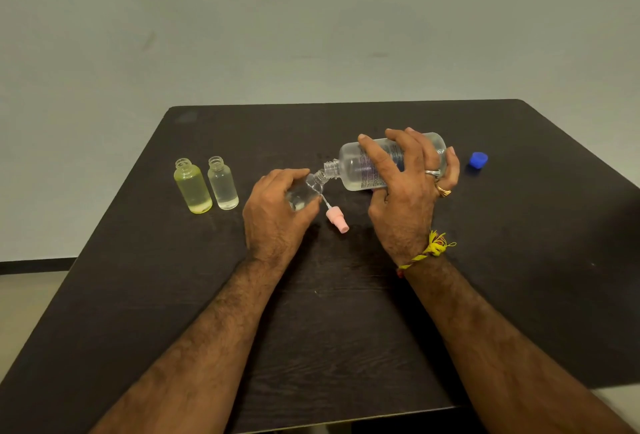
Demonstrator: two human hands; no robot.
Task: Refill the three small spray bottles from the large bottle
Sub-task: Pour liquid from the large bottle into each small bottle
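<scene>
My right hand (pixel 405 184) grips the large clear bottle (pixel 353 166), tipped on its side with its open neck pointing left. That neck meets the mouth of a small clear bottle (pixel 308 191), which my left hand (pixel 277 211) holds tilted toward it. Two more small bottles stand uncapped at the left: a yellowish one (pixel 192 187) and a clear one (pixel 222 184), each holding liquid. A pink spray head (pixel 336 219) with its dip tube lies on the table between my hands.
A blue cap (pixel 478 159) sits on the dark table (pixel 346 329) to the right of the large bottle. The table's left edge and front edge fall off to a pale floor. A plain wall stands behind.
</scene>
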